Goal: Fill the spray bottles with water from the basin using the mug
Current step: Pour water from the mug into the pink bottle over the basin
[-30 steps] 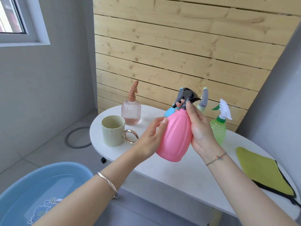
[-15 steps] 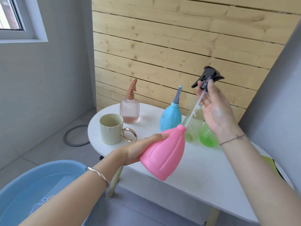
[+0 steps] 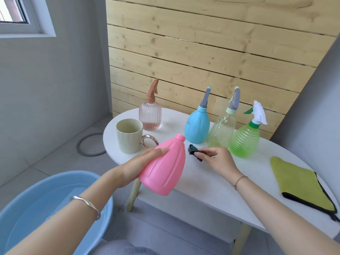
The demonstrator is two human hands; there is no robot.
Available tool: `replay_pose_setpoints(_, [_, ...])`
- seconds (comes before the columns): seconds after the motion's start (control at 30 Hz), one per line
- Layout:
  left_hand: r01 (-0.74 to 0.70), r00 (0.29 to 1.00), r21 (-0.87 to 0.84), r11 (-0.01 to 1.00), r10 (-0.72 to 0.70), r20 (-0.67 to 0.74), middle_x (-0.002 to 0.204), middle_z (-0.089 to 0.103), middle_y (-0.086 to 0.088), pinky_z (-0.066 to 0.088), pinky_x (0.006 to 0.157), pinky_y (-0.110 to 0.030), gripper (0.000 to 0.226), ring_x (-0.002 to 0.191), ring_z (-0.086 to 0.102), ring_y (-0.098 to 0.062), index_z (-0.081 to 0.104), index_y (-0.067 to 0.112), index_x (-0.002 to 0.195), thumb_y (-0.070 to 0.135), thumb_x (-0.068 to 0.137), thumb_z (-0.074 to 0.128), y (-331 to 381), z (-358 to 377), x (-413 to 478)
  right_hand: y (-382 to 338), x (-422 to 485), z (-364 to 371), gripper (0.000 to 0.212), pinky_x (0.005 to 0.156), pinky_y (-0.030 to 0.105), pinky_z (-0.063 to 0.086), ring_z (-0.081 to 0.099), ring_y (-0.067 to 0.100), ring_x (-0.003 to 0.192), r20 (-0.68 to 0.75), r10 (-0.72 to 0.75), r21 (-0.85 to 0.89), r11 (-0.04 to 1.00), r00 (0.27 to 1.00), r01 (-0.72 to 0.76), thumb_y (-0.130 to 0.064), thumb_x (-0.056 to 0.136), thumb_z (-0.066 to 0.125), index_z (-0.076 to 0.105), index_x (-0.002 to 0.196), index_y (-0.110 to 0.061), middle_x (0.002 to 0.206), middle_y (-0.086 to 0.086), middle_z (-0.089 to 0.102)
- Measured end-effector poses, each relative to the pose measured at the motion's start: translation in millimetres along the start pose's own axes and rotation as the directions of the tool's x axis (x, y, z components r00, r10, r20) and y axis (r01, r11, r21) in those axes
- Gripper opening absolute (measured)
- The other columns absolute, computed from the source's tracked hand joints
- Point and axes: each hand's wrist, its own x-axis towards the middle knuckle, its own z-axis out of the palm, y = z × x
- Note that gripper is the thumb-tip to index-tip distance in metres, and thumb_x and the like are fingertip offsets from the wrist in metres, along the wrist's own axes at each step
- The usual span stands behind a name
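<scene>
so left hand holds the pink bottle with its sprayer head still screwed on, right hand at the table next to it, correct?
Not quite. In the head view the pink bottle has a bare, open neck: the sprayer head is off. The black sprayer head is in the right hand, low at the table. The rest stands: the left hand holds the bottle.

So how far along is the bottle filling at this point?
Done: pink bottle, held tilted in the left hand, is uncapped. In hand: right hand sets its black sprayer on the table. Left: the mug looks empty; four bottles remain capped.
</scene>
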Motion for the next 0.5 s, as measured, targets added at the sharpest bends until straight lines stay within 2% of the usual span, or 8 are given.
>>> replay_pose_setpoints(0.1, [-0.025,1.0,0.005,1.0,0.025,-0.018,0.107,0.074,-0.002,0.053,0.082,-0.031,0.072,0.093,0.07,-0.018,0.061,0.036,0.121,0.073,0.059,0.061,-6,-10,-5,9,2,6,0.02,0.068,0.022,0.044,0.057,0.011,0.068,0.001,0.012,-0.118,0.993,1.0,-0.011,-0.034,0.071,0.081,0.072,0.087,-0.025,0.08,-0.008,0.072])
replay_pose_setpoints(0.2, [-0.053,0.997,-0.031,0.998,0.051,-0.049,0.11,0.073,-0.001,0.053,0.084,-0.032,0.07,0.098,0.07,-0.019,0.06,0.039,0.122,0.071,0.06,0.062,-11,-16,-9,12,4,12,0.025,0.07,0.027,0.044,0.055,0.013,0.071,-0.01,0.028,-0.137,0.99,1.0,-0.029,-0.037,0.066,0.083,0.065,0.078,-0.025,0.079,-0.011,0.069])
replay_pose_setpoints(0.37, [-0.052,0.994,-0.033,0.998,0.048,-0.093,0.112,0.073,0.002,0.052,0.092,-0.037,0.077,0.104,0.069,-0.02,0.058,0.035,0.126,0.071,0.059,0.065,-20,-20,-15,15,7,14,0.031,0.062,0.029,0.037,0.042,0.013,0.063,0.003,0.03,-0.148,0.989,1.0,-0.029,-0.037,0.066,0.083,0.061,0.077,-0.018,0.079,0.006,0.063])
replay_pose_setpoints(0.43, [-0.047,0.994,-0.022,0.999,0.044,-0.1,0.112,0.073,0.001,0.052,0.094,-0.039,0.078,0.104,0.069,-0.019,0.057,0.033,0.126,0.071,0.059,0.065,-22,-21,-18,13,8,14,0.033,0.064,0.027,0.038,0.044,0.012,0.066,0.019,0.04,-0.159,0.987,0.999,-0.036,-0.037,0.067,0.083,0.062,0.08,-0.016,0.084,0.007,0.063])
replay_pose_setpoints(0.5, [-0.046,0.993,-0.016,0.999,0.044,-0.109,0.112,0.073,0.0,0.052,0.096,-0.04,0.078,0.104,0.069,-0.02,0.057,0.031,0.126,0.07,0.06,0.066,-22,-23,-22,9,10,13,0.035,0.073,0.024,0.042,0.051,0.011,0.079,0.02,-0.005,-0.213,0.977,1.0,0.009,-0.038,0.067,0.082,0.062,0.086,-0.016,0.092,0.003,0.063])
